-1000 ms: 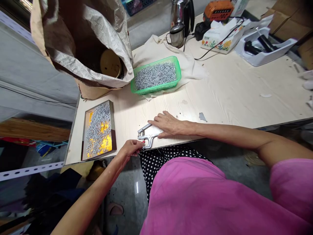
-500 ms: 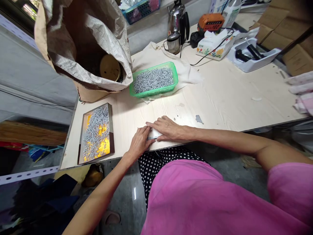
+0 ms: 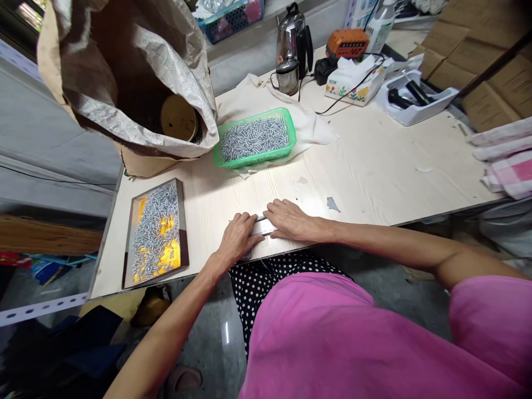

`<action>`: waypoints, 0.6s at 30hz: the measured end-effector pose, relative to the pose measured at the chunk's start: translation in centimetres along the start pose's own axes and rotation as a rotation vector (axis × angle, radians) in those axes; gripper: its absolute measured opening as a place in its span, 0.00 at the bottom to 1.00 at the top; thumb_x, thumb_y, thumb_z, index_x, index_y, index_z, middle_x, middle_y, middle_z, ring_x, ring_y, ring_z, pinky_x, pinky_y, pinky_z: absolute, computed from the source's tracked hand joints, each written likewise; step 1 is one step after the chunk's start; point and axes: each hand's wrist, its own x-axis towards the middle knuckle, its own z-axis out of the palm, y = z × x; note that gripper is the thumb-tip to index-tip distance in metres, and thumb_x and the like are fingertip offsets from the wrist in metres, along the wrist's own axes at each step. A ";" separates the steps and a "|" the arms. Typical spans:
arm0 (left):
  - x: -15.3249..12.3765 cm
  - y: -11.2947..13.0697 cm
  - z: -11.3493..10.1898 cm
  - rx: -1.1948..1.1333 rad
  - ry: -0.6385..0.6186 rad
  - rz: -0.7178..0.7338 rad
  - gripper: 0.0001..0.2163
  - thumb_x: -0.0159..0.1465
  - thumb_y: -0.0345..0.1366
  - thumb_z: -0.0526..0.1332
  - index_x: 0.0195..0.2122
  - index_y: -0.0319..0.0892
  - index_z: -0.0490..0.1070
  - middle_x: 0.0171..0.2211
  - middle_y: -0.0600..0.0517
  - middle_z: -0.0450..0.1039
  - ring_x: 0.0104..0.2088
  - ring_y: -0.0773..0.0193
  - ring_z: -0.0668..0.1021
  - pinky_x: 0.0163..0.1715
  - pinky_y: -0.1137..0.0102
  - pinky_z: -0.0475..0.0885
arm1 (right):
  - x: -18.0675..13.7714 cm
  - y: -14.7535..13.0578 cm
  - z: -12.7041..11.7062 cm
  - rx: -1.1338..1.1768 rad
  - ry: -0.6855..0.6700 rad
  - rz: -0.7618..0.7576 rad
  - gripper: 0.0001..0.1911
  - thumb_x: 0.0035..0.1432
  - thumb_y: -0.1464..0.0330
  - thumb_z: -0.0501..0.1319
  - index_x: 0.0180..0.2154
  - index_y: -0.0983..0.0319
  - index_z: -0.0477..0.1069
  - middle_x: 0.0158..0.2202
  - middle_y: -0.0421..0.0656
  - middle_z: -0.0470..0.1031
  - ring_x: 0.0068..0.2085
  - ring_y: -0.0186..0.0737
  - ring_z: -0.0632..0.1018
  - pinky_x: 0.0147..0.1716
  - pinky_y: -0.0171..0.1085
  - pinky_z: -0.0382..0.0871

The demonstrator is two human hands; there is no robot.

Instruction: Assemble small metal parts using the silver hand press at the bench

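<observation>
My left hand point(image 3: 238, 237) and my right hand point(image 3: 292, 221) are at the table's front edge, gripping a flat, silvery-white piece point(image 3: 262, 226) from its two ends. Only the middle of the piece shows between them; its exact kind cannot be made out. Its dark far rim is visible near my fingertips. My fingers curl over both ends. Left of my hands lies a shallow brown-edged tray point(image 3: 185, 244) of small shiny screw-like metal pieces point(image 3: 153, 221) on a yellow bottom. Beyond my hands, a green plastic basket point(image 3: 249, 162) holds more such pieces.
A large woven sack point(image 3: 174, 61) stands at the back left with a round container point(image 3: 178, 117) inside. Farther back are a steel kettle point(image 3: 291, 36), a metal mug point(image 3: 287, 77), an orange battery pack point(image 3: 347, 43), a tissue box point(image 3: 347, 88) and a white tray point(image 3: 415, 113).
My hands have moved slightly apart, so more of the flat piece shows between them. The whole view has shifted a little, with the back-table things appearing farther left.
</observation>
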 end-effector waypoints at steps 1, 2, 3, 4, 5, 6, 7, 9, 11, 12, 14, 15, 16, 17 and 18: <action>0.0 0.0 0.0 -0.006 0.008 -0.007 0.22 0.67 0.42 0.69 0.59 0.41 0.71 0.49 0.43 0.75 0.51 0.48 0.75 0.52 0.55 0.74 | 0.1 0.1 0.2 0.002 0.013 -0.015 0.16 0.64 0.61 0.69 0.46 0.65 0.73 0.47 0.53 0.75 0.50 0.52 0.71 0.47 0.46 0.64; -0.1 0.0 0.0 -0.012 0.017 -0.015 0.20 0.67 0.42 0.69 0.57 0.42 0.72 0.48 0.44 0.75 0.50 0.49 0.75 0.50 0.56 0.74 | 0.2 0.1 0.4 0.009 0.023 -0.028 0.14 0.66 0.61 0.68 0.45 0.65 0.73 0.46 0.52 0.75 0.49 0.51 0.71 0.46 0.45 0.63; -0.1 0.0 0.0 -0.018 0.025 -0.024 0.17 0.67 0.42 0.68 0.55 0.42 0.74 0.47 0.44 0.75 0.49 0.49 0.76 0.49 0.57 0.74 | 0.4 0.2 0.6 0.020 0.030 -0.037 0.12 0.67 0.62 0.67 0.44 0.65 0.73 0.46 0.51 0.75 0.49 0.50 0.71 0.46 0.44 0.63; -0.2 0.1 0.1 -0.023 0.032 -0.032 0.15 0.68 0.41 0.68 0.53 0.42 0.75 0.45 0.45 0.76 0.48 0.49 0.76 0.48 0.57 0.74 | 0.5 0.2 0.9 0.036 0.034 -0.043 0.10 0.69 0.64 0.65 0.44 0.65 0.73 0.45 0.51 0.75 0.48 0.49 0.71 0.45 0.44 0.62; -0.2 0.1 0.2 -0.026 0.037 -0.041 0.12 0.69 0.41 0.67 0.50 0.42 0.76 0.44 0.45 0.76 0.47 0.50 0.76 0.47 0.58 0.74 | 0.7 0.2 1.2 0.055 0.035 -0.048 0.08 0.70 0.65 0.64 0.44 0.65 0.73 0.44 0.50 0.76 0.47 0.48 0.71 0.45 0.43 0.61; -0.2 0.1 0.3 -0.028 0.039 -0.048 0.10 0.70 0.41 0.66 0.47 0.42 0.77 0.43 0.45 0.76 0.47 0.50 0.76 0.47 0.58 0.74 | 0.9 0.2 1.5 0.075 0.034 -0.054 0.07 0.71 0.66 0.62 0.43 0.65 0.74 0.43 0.49 0.76 0.46 0.47 0.71 0.45 0.43 0.61; -0.1 0.1 0.4 -0.029 0.041 -0.054 0.09 0.70 0.40 0.65 0.45 0.42 0.77 0.41 0.46 0.76 0.46 0.51 0.76 0.46 0.59 0.74 | 1.1 0.2 1.7 0.095 0.030 -0.061 0.08 0.72 0.66 0.61 0.43 0.65 0.74 0.42 0.49 0.76 0.45 0.47 0.71 0.44 0.43 0.61; 0.0 0.0 0.6 -0.031 0.049 -0.061 0.08 0.71 0.40 0.64 0.43 0.42 0.78 0.40 0.46 0.76 0.45 0.51 0.77 0.46 0.60 0.74 | 1.4 0.2 2.0 0.122 0.013 -0.076 0.08 0.73 0.66 0.59 0.43 0.65 0.74 0.41 0.48 0.76 0.44 0.46 0.71 0.44 0.43 0.61; 0.0 -0.2 0.8 -0.030 0.071 -0.061 0.08 0.71 0.41 0.64 0.44 0.43 0.77 0.40 0.47 0.76 0.45 0.51 0.77 0.46 0.60 0.74 | 1.6 0.4 2.0 0.122 0.018 -0.077 0.08 0.72 0.66 0.60 0.43 0.65 0.75 0.42 0.49 0.76 0.45 0.47 0.71 0.44 0.43 0.61; -0.1 -0.4 0.9 -0.029 0.088 -0.066 0.09 0.71 0.42 0.64 0.46 0.44 0.77 0.40 0.47 0.76 0.46 0.51 0.77 0.46 0.59 0.75 | 1.6 0.7 1.9 0.116 0.033 -0.071 0.08 0.72 0.66 0.61 0.45 0.65 0.75 0.43 0.50 0.75 0.46 0.48 0.71 0.45 0.43 0.62; -0.4 -0.5 1.4 -0.034 0.134 -0.089 0.15 0.70 0.44 0.65 0.54 0.44 0.74 0.44 0.45 0.76 0.47 0.50 0.77 0.48 0.57 0.76 | 1.7 1.3 1.5 0.104 0.055 -0.070 0.14 0.68 0.62 0.65 0.49 0.65 0.74 0.48 0.52 0.74 0.49 0.50 0.70 0.46 0.44 0.62; -0.7 -0.4 1.8 -0.044 0.167 -0.105 0.19 0.69 0.44 0.65 0.58 0.42 0.72 0.48 0.43 0.76 0.50 0.49 0.77 0.50 0.56 0.76 | 1.8 1.8 1.2 0.102 0.051 -0.074 0.20 0.66 0.58 0.68 0.52 0.66 0.73 0.50 0.53 0.74 0.50 0.52 0.69 0.46 0.45 0.63; -1.1 -0.2 2.2 -0.058 0.207 -0.115 0.22 0.70 0.44 0.65 0.62 0.41 0.69 0.52 0.41 0.75 0.53 0.47 0.76 0.53 0.53 0.76 | 1.9 2.2 0.9 0.106 0.035 -0.082 0.27 0.63 0.54 0.69 0.55 0.66 0.72 0.52 0.55 0.73 0.51 0.53 0.69 0.46 0.46 0.63; -1.5 0.1 2.7 -0.075 0.248 -0.115 0.24 0.70 0.43 0.65 0.64 0.40 0.66 0.57 0.38 0.73 0.57 0.45 0.75 0.56 0.51 0.74 | 2.0 2.6 0.6 0.116 0.010 -0.090 0.31 0.62 0.50 0.69 0.57 0.66 0.71 0.54 0.56 0.72 0.51 0.54 0.68 0.47 0.46 0.63; -2.0 0.7 3.3 -0.093 0.291 -0.104 0.25 0.71 0.42 0.64 0.66 0.39 0.64 0.62 0.36 0.70 0.61 0.44 0.73 0.59 0.49 0.73 | 2.1 3.0 0.4 0.134 -0.014 -0.093 0.32 0.63 0.48 0.67 0.58 0.65 0.71 0.55 0.56 0.72 0.51 0.54 0.69 0.47 0.47 0.63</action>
